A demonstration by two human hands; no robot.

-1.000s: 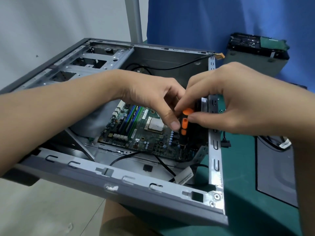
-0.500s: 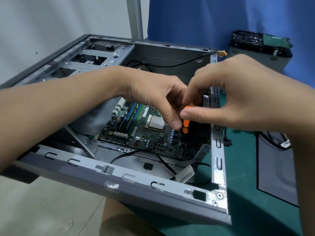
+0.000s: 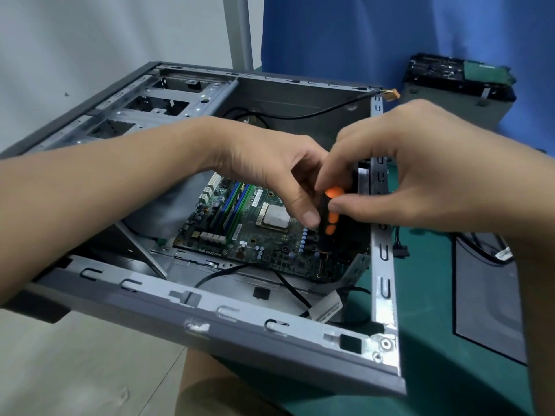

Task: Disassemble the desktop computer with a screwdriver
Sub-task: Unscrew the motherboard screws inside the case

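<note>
An open grey computer case [image 3: 210, 313] lies on its side, with a green motherboard [image 3: 258, 235] inside. A black and orange screwdriver [image 3: 329, 219] stands nearly upright over the board's right part, its tip down near the board. My left hand [image 3: 270, 172] reaches over the case and pinches the handle from the left with thumb and fingers. My right hand [image 3: 405, 181] pinches the handle's top from the right, thumb under the orange cap. The screwdriver's tip and the screw under it are hidden in shadow.
Black cables [image 3: 288, 289] run along the case floor and out to a connector [image 3: 401, 250] on the green mat [image 3: 426, 310]. A dark panel [image 3: 486, 295] lies at the right. A removed drive unit [image 3: 459, 85] stands at the back against a blue cloth. A metal pole [image 3: 240, 31] rises behind the case.
Both hands stay on the screwdriver; the right fingers have shifted on the handle top, as in turning. The view has shifted slightly.
</note>
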